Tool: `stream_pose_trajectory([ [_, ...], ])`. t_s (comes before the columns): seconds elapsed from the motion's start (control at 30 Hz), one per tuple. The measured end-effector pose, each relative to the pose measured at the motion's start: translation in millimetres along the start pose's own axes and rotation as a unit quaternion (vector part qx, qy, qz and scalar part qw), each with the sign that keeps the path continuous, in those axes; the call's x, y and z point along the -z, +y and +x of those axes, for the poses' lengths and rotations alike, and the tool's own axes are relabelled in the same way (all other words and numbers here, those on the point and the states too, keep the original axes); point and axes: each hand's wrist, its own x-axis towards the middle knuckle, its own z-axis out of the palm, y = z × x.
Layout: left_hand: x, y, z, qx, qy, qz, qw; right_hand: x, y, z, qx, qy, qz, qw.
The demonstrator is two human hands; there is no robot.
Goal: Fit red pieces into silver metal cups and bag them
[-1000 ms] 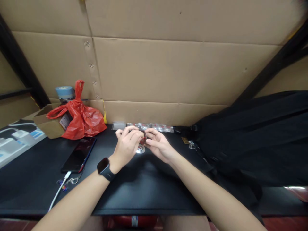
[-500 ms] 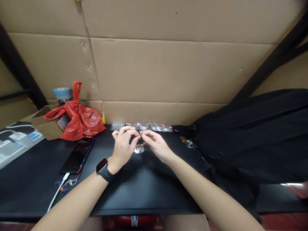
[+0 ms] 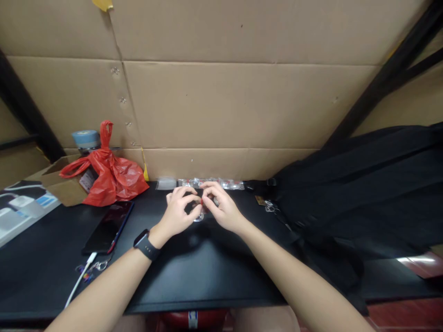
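My left hand [image 3: 180, 213], with a dark watch [image 3: 146, 244] on its wrist, and my right hand [image 3: 224, 208] meet above the black table [image 3: 207, 272]. Between their fingertips is a small red and silvery item [image 3: 201, 202], mostly hidden by the fingers. A shiny round metal disc [image 3: 198, 217] shows just below the left fingertips. Thumb and fingers of each hand are curled toward each other around the small item. Behind them, clear packets with shiny round pieces [image 3: 232, 184] lie along the cardboard wall.
On the left are a red plastic bag [image 3: 117, 180], a cardboard box [image 3: 62, 186], a phone [image 3: 109, 227] with a white cable, and a power strip [image 3: 26, 214]. A black backpack [image 3: 363, 189] fills the right side, beside a keyring [image 3: 272, 207].
The camera view has shifted slightly. My right hand's fingers have lifted and arched over the item, and the metal disc below is now more covered.
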Motion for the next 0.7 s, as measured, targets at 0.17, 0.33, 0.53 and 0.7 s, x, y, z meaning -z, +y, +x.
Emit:
stream_pose_trajectory([
  [0.17,-2.2,-3.8,0.9,-0.001,0.004,-0.036,0.999,-5.2,2.4,0.0,0.012,-0.011,-0.005,1.000],
  [0.33,-1.6,-10.4,3.7,0.056,-0.009,-0.027,0.998,-10.9,14.3,-0.5,-0.004,-0.015,-0.033,0.999],
  [0.53,3.3,-24.0,8.2,0.165,-0.006,0.022,0.986,-13.0,35.5,-5.1,-0.029,-0.133,-0.138,0.981],
  [0.7,4.8,-36.6,9.3,0.191,-0.002,0.034,0.981,-20.0,42.6,-5.4,-0.030,-0.181,-0.161,0.970],
])
